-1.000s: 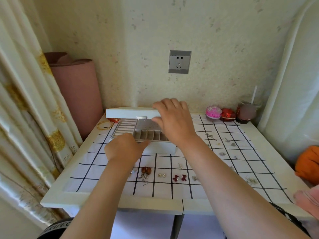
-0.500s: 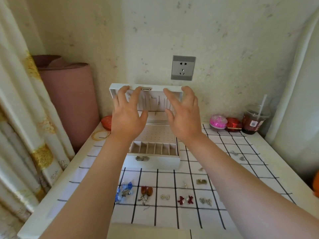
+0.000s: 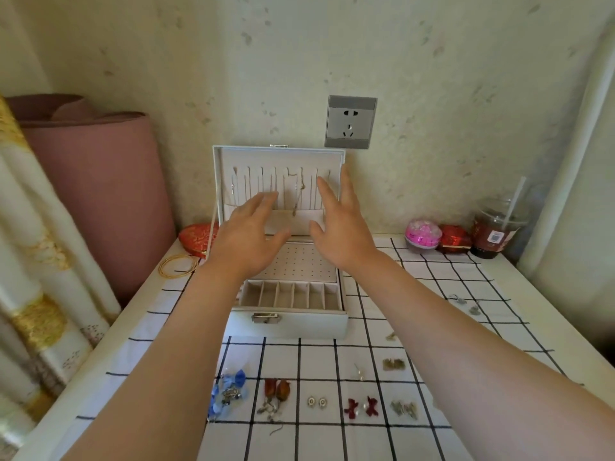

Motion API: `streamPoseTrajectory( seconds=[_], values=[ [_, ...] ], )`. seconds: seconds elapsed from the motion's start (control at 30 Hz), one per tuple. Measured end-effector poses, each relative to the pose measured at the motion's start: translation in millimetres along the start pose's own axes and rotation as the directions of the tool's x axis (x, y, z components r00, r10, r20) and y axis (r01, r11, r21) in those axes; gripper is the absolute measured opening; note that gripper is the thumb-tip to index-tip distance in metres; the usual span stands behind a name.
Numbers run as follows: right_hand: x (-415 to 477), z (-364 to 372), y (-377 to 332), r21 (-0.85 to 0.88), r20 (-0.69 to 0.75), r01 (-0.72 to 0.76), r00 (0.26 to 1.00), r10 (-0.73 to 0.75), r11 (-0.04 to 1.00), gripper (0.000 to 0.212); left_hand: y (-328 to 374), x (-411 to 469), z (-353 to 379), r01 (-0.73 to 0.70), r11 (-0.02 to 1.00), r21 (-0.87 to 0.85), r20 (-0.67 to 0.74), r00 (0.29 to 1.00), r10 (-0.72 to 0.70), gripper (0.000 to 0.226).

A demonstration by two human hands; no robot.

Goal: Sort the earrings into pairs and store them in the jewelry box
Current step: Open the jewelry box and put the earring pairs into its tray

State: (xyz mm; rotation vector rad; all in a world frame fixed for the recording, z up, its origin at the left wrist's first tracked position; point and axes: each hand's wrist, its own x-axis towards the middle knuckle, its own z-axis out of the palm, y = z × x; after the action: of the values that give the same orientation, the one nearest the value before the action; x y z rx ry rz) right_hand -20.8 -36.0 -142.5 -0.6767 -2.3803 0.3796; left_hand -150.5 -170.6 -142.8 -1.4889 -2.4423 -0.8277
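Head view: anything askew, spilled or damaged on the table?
Nothing is spilled or broken. There are two small oddities. A thin wire hook trails below the brown earrings over a grid line, and I cannot tell if it is attached. A lone earring lies with no partner beside it. The box stands open, its front compartments empty.

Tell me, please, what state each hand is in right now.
Left hand: open, fingers spread, holding nothing.
Right hand: open, fingers spread, holding nothing.
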Motion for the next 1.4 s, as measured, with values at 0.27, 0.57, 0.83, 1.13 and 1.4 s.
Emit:
streamPoseTrajectory(
  seconds=[0.27, 0.57, 0.83, 1.13, 1.4],
  values=[
    [-32, -12, -29, -0.120, -0.070, 0.060, 0.995, -0.069, 0.991, 0.056, 17, -37, -30, -0.083, 0.995, -0.051, -0.099, 0.992, 0.078, 0.057],
    [-95, -46, -94, 0.049, 0.347, 0.297, 0.890, -0.295, 0.954, 0.019, 8, -130, -70, 0.031, 0.992, -0.125, 0.051, 0.998, -0.025, 0.011],
    [-131, -43, -105, -0.137, 0.797, 0.286, 0.601, -0.066, 0.948, 0.029, 14, -168, -62, 0.055, 0.998, -0.043, 0.408, 0.912, -0.032, 0.018],
    [-125, -37, -86, -0.086, 0.789, 0.126, 0.615, -0.010, 0.988, 0.020, 32, -158, -39, -0.013, 0.999, 0.033, 0.498, 0.867, -0.005, 0.024],
    [-118, -36, -82, -0.004, 0.814, 0.047, 0.581, -0.024, 0.999, 0.016, 31, -145, -53, 0.148, 0.988, -0.032, 0.522, 0.846, -0.110, 0.022]
  ],
)
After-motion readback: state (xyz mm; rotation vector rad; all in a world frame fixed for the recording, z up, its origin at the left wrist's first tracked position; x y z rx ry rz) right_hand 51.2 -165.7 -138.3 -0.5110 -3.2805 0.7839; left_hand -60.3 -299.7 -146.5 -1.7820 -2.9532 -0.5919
